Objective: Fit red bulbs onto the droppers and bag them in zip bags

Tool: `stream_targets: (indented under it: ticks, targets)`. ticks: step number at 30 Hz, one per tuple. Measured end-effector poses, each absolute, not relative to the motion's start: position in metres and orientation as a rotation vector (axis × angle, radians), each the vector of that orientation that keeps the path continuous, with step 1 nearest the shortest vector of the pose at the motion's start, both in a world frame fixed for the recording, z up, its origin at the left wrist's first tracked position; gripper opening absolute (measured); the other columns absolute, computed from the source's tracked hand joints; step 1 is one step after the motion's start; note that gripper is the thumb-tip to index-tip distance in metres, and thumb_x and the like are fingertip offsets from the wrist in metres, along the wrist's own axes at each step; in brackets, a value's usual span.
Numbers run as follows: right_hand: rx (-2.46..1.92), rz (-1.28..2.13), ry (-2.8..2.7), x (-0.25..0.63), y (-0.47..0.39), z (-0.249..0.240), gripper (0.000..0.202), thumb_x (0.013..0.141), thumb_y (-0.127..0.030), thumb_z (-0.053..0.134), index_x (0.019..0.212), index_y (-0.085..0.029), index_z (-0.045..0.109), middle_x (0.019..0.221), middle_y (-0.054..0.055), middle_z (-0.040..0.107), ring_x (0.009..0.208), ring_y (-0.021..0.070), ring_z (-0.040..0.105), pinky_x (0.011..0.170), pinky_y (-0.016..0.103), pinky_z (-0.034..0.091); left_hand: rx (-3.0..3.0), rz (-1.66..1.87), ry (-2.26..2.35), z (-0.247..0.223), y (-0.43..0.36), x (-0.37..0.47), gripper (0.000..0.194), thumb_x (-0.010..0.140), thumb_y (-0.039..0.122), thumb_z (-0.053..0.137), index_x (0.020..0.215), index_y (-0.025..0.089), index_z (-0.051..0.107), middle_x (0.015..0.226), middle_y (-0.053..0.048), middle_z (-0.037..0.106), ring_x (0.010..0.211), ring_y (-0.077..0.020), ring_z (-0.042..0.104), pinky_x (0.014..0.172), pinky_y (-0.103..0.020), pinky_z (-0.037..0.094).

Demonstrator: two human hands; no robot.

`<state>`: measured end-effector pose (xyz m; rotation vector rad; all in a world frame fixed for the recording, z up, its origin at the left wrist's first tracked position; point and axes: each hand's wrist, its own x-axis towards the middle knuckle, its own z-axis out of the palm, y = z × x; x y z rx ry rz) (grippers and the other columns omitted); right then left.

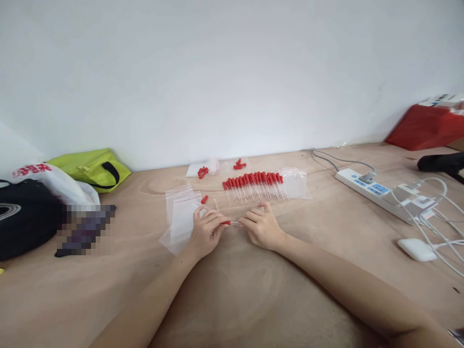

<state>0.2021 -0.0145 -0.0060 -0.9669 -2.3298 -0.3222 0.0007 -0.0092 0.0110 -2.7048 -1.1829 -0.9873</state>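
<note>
My left hand [208, 227] pinches a red rubber bulb [226, 223]. A thin clear dropper tube [235, 223] runs from the bulb to my right hand [263, 226], whose fingers close on its other end. How deep the tube sits in the bulb I cannot tell. Just beyond my hands lies a row of clear droppers with red bulbs [253, 181]. One loose red bulb [205, 199] and a bare clear tube [216, 204] lie beyond my left hand. Clear zip bags [181, 220] lie partly under that hand.
More red bulbs [203, 172] lie by the wall on bags, with another group [239, 164] beside them. A power strip [373, 191] with cables and a white charger [416, 249] is on the right. A yellow-green bag [87, 166] and a black bag [29, 217] stand left.
</note>
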Motion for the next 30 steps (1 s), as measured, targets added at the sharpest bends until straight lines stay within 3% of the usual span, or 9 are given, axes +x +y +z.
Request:
stream_targets:
  ticks: [5, 7, 11, 14, 18, 25, 30]
  targets:
    - [-1.020, -0.348, -2.405, 0.195, -0.012, 0.003, 0.021, 0.081, -0.021, 0.044, 0.071, -0.018, 0.062, 0.065, 0.004, 0.057, 0.073, 0.0164, 0.044, 0.073, 0.036, 0.019, -2.605, -0.997, -1.203, 0.009, 0.000, -0.008, 0.016, 0.084, 0.032, 0.050, 0.081, 0.027, 0.065, 0.069, 0.004, 0.068, 0.068, -0.0138, 0.060, 0.098, -0.045, 0.016]
    - [-1.065, -0.313, -2.438, 0.194, -0.008, 0.006, 0.022, 0.080, -0.022, 0.045, 0.066, -0.017, 0.062, 0.065, 0.005, 0.059, 0.075, 0.0174, 0.045, 0.071, 0.036, 0.020, -2.555, -0.984, -1.255, 0.007, 0.004, -0.012, 0.017, 0.082, 0.037, 0.052, 0.090, 0.028, 0.064, 0.079, 0.001, 0.069, 0.077, -0.0170, 0.060, 0.098, -0.046, 0.016]
    - [-1.406, -0.017, -2.330, 0.185, 0.009, 0.013, 0.021, 0.079, -0.026, 0.047, 0.069, -0.020, 0.065, 0.068, 0.004, 0.063, 0.073, 0.0174, 0.051, 0.071, 0.034, 0.022, -2.285, -1.053, -1.534, 0.001, 0.010, -0.017, 0.048, 0.074, 0.046, 0.058, 0.116, 0.024, 0.049, 0.107, -0.009, 0.059, 0.101, -0.0272, 0.051, 0.091, -0.045, 0.028]
    - [-1.677, 0.220, -2.042, 0.171, 0.031, 0.014, 0.021, 0.081, -0.031, 0.045, 0.081, -0.023, 0.065, 0.072, 0.002, 0.066, 0.072, 0.0170, 0.055, 0.072, 0.033, 0.024, -2.244, -1.030, -1.637, -0.007, 0.012, -0.019, 0.040, 0.075, 0.038, 0.058, 0.111, 0.024, 0.050, 0.103, -0.009, 0.058, 0.097, -0.0280, 0.052, 0.084, -0.043, 0.035]
    - [-1.806, 0.216, -1.842, 0.149, 0.057, 0.009, 0.024, 0.080, -0.029, 0.045, 0.099, -0.021, 0.057, 0.080, 0.004, 0.066, 0.078, 0.0185, 0.058, 0.075, 0.033, 0.025, -2.377, -0.912, -1.662, -0.013, 0.013, -0.018, 0.033, 0.074, 0.029, 0.059, 0.105, 0.021, 0.053, 0.099, -0.008, 0.057, 0.093, -0.0255, 0.053, 0.081, -0.040, 0.039]
    - [-1.880, 0.165, -1.820, 0.131, 0.073, 0.001, 0.016, 0.078, -0.026, 0.045, 0.085, -0.017, 0.056, 0.079, 0.008, 0.066, 0.077, 0.0202, 0.059, 0.076, 0.036, 0.021, -2.510, -0.854, -1.637, -0.012, 0.013, -0.017, 0.017, 0.077, 0.025, 0.055, 0.091, 0.016, 0.055, 0.093, -0.008, 0.060, 0.089, -0.0240, 0.055, 0.080, -0.039, 0.043]
    - [-1.864, 0.111, -1.854, 0.128, 0.067, 0.004, 0.019, 0.079, -0.028, 0.043, 0.086, -0.016, 0.057, 0.084, 0.008, 0.066, 0.081, 0.0200, 0.058, 0.077, 0.037, 0.021, -2.584, -0.859, -1.625, -0.011, 0.013, -0.017, 0.014, 0.080, 0.024, 0.050, 0.091, 0.016, 0.053, 0.092, -0.008, 0.059, 0.088, -0.0224, 0.055, 0.078, -0.037, 0.045]
